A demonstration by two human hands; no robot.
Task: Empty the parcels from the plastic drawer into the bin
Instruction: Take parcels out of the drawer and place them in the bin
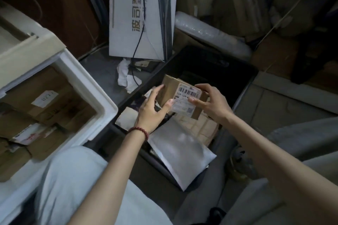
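Note:
A small brown cardboard parcel (180, 95) with a white barcode label hangs over the black bin (243, 78) in the middle. My left hand (155, 107) grips its left side, thumb on the label. On the right side my right hand (212, 102) holds it, fingers curled round its edge. Below them the bin holds a silver padded envelope (181, 151), a tan taped parcel (203, 128) and other packets. At the left, the white plastic drawer (91, 86) stands pulled out, with several brown parcels (45, 100) inside.
A white paper bag (142, 14) with a cord handle stands behind the bin. Crumpled white paper (124, 76) lies on the grey floor beside it. Bubble wrap roll (210, 33) and stacked boxes crowd the back right. My light trouser legs fill the foreground.

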